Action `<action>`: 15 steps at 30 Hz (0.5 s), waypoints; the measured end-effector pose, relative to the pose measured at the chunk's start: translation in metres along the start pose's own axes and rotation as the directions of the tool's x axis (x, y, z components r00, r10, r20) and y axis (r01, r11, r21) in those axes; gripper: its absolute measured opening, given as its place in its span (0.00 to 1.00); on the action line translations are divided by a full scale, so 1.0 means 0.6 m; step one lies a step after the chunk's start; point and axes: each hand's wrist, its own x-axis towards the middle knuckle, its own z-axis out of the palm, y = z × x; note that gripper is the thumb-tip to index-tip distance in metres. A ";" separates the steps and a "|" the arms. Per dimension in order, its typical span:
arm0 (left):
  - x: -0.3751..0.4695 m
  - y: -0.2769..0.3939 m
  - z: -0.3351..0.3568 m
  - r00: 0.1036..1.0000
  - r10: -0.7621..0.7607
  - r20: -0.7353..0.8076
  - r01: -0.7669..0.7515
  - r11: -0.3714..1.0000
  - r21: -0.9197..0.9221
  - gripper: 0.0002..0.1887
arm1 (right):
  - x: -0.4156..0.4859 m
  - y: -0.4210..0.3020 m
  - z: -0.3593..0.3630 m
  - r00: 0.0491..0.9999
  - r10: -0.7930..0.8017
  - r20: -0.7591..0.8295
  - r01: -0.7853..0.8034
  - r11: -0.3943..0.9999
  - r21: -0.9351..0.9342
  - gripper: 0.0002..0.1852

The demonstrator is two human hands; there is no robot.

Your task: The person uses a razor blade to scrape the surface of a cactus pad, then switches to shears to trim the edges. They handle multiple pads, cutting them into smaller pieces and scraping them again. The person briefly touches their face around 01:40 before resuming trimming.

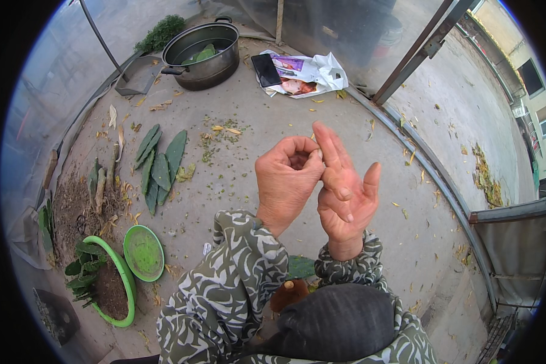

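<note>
My left hand (287, 182) has its thumb and fingertips pinched together against a finger of my right hand. Whether something tiny sits in the pinch is too small to tell. My right hand (348, 191) is turned palm up, with two fingers stretched, two bent, and the thumb apart. Both hands are raised over the concrete floor (236, 200). Below my wrists, a green prickly pear pad (301, 266) shows partly between my patterned sleeves. Next to it is a brown object (289, 295) with a pale round end. To the left lies a pile of cactus pads (160, 170).
A large metal pot (204, 68) holds green pads. A black phone (265, 70) rests on a plastic bag (330, 75). Cut stems (101, 189) lie by loose soil. A green planter (129, 291) holds a cactus beside a green dish (144, 253). A metal rail (430, 170) curves along the right.
</note>
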 end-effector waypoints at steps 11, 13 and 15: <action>-0.004 -0.003 -0.002 1.000 0.018 -0.003 -0.019 0.999 -0.029 0.04 | 0.000 0.000 -0.001 1.000 -0.019 -0.015 0.019 0.999 0.040 0.46; -0.004 -0.001 -0.001 1.000 -0.015 -0.011 0.015 0.998 -0.060 0.03 | 0.000 0.000 -0.003 1.000 -0.022 -0.014 0.022 0.999 0.046 0.46; -0.005 0.000 -0.001 1.000 -0.020 -0.007 0.019 0.994 -0.109 0.03 | 0.001 -0.001 -0.004 1.000 -0.024 -0.015 0.024 0.998 0.055 0.46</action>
